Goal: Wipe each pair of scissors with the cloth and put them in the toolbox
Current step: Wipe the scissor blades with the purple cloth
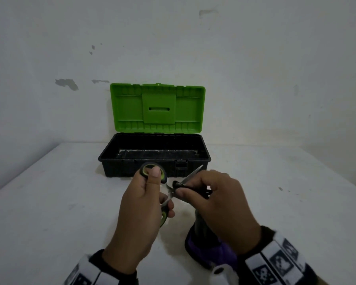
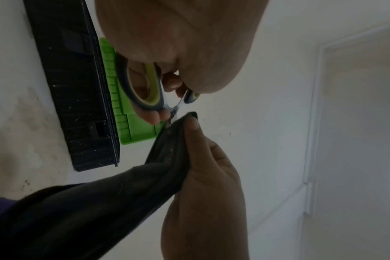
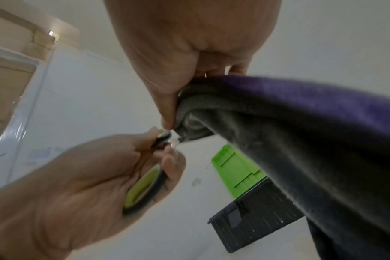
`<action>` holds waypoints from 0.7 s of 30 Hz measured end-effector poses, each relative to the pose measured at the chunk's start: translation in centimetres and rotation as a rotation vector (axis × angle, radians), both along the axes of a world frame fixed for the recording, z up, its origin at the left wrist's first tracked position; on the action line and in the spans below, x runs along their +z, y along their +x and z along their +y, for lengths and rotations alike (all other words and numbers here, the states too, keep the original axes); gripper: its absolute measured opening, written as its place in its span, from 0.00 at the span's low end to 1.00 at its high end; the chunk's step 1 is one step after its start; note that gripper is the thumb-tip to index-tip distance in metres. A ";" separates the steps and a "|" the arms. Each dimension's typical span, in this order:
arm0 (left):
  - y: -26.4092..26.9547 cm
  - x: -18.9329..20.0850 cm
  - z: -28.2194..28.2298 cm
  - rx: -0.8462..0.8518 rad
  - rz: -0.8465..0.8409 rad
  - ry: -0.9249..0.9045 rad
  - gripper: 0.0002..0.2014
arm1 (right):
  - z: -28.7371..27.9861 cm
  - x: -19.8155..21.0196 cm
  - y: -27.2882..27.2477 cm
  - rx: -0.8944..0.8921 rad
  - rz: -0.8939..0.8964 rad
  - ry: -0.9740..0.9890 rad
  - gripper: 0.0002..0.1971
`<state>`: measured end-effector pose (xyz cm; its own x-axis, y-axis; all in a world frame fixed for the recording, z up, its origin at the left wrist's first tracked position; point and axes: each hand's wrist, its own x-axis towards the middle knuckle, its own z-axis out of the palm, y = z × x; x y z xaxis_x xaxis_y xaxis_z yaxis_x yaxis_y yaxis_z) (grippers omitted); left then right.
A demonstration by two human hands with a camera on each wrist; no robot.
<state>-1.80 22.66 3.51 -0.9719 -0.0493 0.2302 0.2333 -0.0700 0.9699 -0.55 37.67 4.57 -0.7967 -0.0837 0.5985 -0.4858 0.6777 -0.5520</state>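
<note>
My left hand (image 1: 146, 194) grips a pair of scissors (image 1: 152, 171) by its grey-and-green handles, thumb through the upper loop, blades spread apart. My right hand (image 1: 210, 194) pinches a dark grey and purple cloth (image 1: 206, 249) around one blade near the pivot; the other blade tip (image 1: 197, 169) pokes out past the fingers. In the left wrist view the cloth (image 2: 100, 202) wraps the blade under the scissors' handle (image 2: 145, 91). The right wrist view shows the cloth (image 3: 301, 132) and the handle (image 3: 142, 186). The toolbox (image 1: 111, 161) stands open behind the hands, black base, green lid (image 1: 158, 109) upright.
The toolbox sits on a white table (image 1: 49, 202) against a white wall. The cloth hangs down to the table below my right hand. A white cylindrical object (image 1: 222, 272) shows at the bottom edge. The inside of the toolbox looks dark, with nothing visible in it.
</note>
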 end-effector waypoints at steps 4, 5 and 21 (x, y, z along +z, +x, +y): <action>0.3 0.1 0.0 0.011 0.027 -0.032 0.15 | -0.4 -0.8 -0.6 -0.069 0.060 -0.040 0.09; 0.3 0.2 -0.1 0.011 0.028 -0.018 0.14 | -0.2 -0.7 -0.9 -0.098 0.079 -0.092 0.09; 0.1 0.0 -0.5 -0.008 0.047 0.021 0.15 | 0.3 -1.1 -1.1 -0.162 0.040 -0.237 0.12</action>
<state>-1.67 22.18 3.48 -0.9603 -0.0464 0.2749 0.2782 -0.0922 0.9561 -1.65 38.00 3.46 -0.7639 0.1885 0.6173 -0.4065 0.6023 -0.6870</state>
